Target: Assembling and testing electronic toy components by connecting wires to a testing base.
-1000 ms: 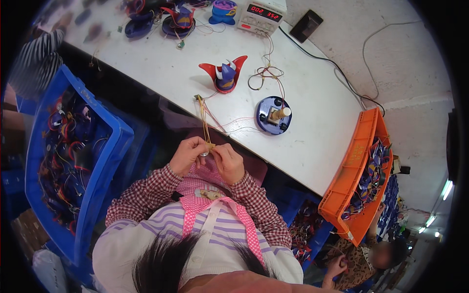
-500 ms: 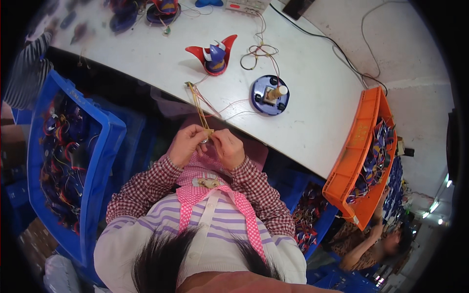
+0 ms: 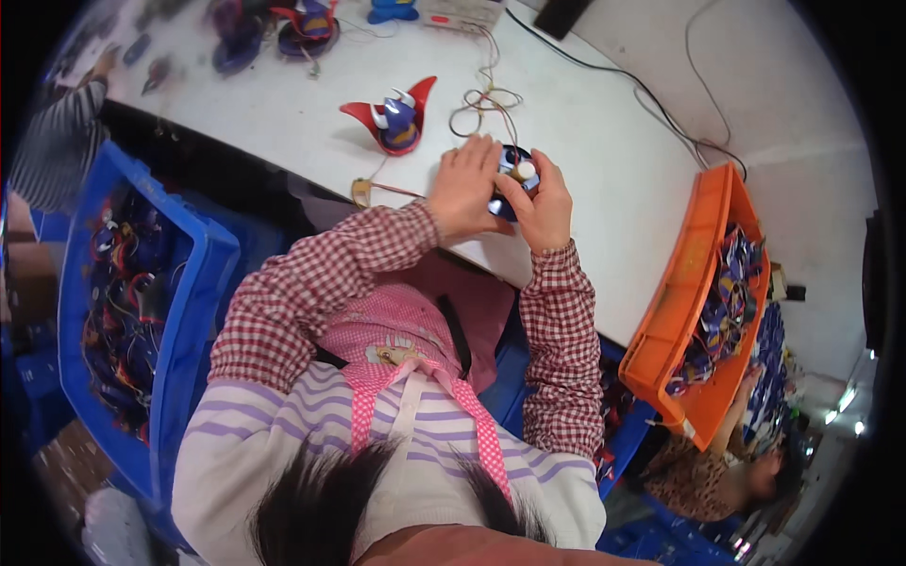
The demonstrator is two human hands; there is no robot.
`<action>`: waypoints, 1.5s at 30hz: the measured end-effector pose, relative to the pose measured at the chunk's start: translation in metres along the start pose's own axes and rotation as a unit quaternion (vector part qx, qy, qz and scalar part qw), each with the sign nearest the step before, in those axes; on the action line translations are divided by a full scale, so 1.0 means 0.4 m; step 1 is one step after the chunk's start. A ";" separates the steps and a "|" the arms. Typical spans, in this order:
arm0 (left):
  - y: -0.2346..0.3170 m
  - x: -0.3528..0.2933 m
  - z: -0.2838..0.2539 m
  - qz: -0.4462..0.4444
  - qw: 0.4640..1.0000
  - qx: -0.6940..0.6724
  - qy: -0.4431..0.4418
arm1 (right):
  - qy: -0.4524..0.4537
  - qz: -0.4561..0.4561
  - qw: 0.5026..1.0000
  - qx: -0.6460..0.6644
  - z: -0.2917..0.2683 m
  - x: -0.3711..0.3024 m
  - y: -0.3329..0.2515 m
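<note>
Both of my hands meet at a round blue base [image 3: 506, 204] on the white table, which has a cream-white knob [image 3: 525, 171] standing up from its middle. Along its left side lie the closed fingers of my left hand [image 3: 462, 191], gripping the edge. From the right my right hand [image 3: 545, 209] holds it, thumb laid across the top near the knob. Thin wires [image 3: 512, 125] run from the base toward the back. To the left stands a purple horned figure [image 3: 399, 120] with a red winged collar. A small tan part [image 3: 360, 192] with a red wire sits by the table's front edge.
Blue crates of wired parts flank me, the left one [image 3: 203, 274] large. An orange crate [image 3: 679, 302] stands at the right table end. A grey box [image 3: 462, 13] and similar figures [image 3: 308, 30] are at the back. A striped-sleeved person [image 3: 58, 141] works far left; another person [image 3: 694, 476] is lower right.
My hands have left the tan part and its wires near my lap and moved up and right onto the round blue base. The tan part now rests at the table edge.
</note>
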State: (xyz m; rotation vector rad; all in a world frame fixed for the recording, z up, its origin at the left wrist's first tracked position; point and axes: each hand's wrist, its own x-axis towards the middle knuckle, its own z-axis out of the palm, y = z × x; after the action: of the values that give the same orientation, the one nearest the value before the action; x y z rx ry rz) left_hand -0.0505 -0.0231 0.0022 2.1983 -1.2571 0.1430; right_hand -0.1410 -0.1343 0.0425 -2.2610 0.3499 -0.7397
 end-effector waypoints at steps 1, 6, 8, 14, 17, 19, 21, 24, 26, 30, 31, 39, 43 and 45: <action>-0.002 0.003 0.015 -0.006 1.000 -0.001 0.002 | -0.014 -0.009 1.000 -0.022 0.011 0.006 0.021; -0.009 0.023 0.021 -0.029 0.999 -0.016 -0.029 | -0.003 -0.095 0.993 -0.063 0.030 -0.015 0.020; -0.019 0.022 0.016 -0.037 0.998 -0.022 -0.037 | 0.028 -0.141 0.988 -0.053 0.029 -0.028 0.008; -0.006 -0.035 -0.063 0.016 0.991 -0.069 0.112 | 0.123 0.027 0.991 -0.038 -0.078 0.068 0.060; -0.088 -0.150 -0.111 -0.102 0.963 -0.132 0.210 | 0.067 0.081 0.988 -0.113 -0.107 0.088 0.156; -0.150 -0.165 -0.152 -0.224 0.959 -0.050 0.164 | 0.099 0.057 0.983 -0.140 -0.092 0.073 0.185; -0.204 -0.142 -0.140 -0.235 0.959 0.018 0.160 | 0.159 0.000 0.969 -0.191 -0.068 0.070 0.199; -0.264 -0.106 -0.137 -0.263 0.951 0.071 0.145 | 0.197 -0.055 0.961 -0.184 -0.014 0.051 0.076; -0.282 -0.073 -0.136 -0.279 0.952 0.037 0.116 | 0.082 -0.193 0.977 -0.050 0.090 -0.008 -0.032; -0.299 -0.032 -0.149 -0.301 0.950 -0.036 0.068 | -0.080 -0.193 0.970 -0.120 0.298 -0.060 -0.178; -0.303 -0.020 -0.156 -0.310 0.947 -0.062 0.054 | -0.080 -0.188 0.969 -0.138 0.328 -0.057 -0.182; -0.286 -0.004 -0.201 -0.298 0.943 -0.086 0.124 | -0.136 -0.119 0.976 -0.120 0.375 -0.069 -0.152; -0.258 -0.017 -0.244 -0.325 0.760 -0.542 0.151 | -0.084 -0.051 0.990 0.101 0.232 -0.017 -0.185; -0.253 -0.034 -0.278 -0.319 0.714 -0.611 0.124 | -0.090 0.035 0.991 0.095 0.161 0.005 -0.186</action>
State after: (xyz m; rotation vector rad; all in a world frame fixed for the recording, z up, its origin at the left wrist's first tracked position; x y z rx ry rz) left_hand 0.0462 0.0855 0.0433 1.1890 -0.1514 -0.5230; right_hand -0.0984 -0.0472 0.0591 -2.1035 0.2603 -0.5057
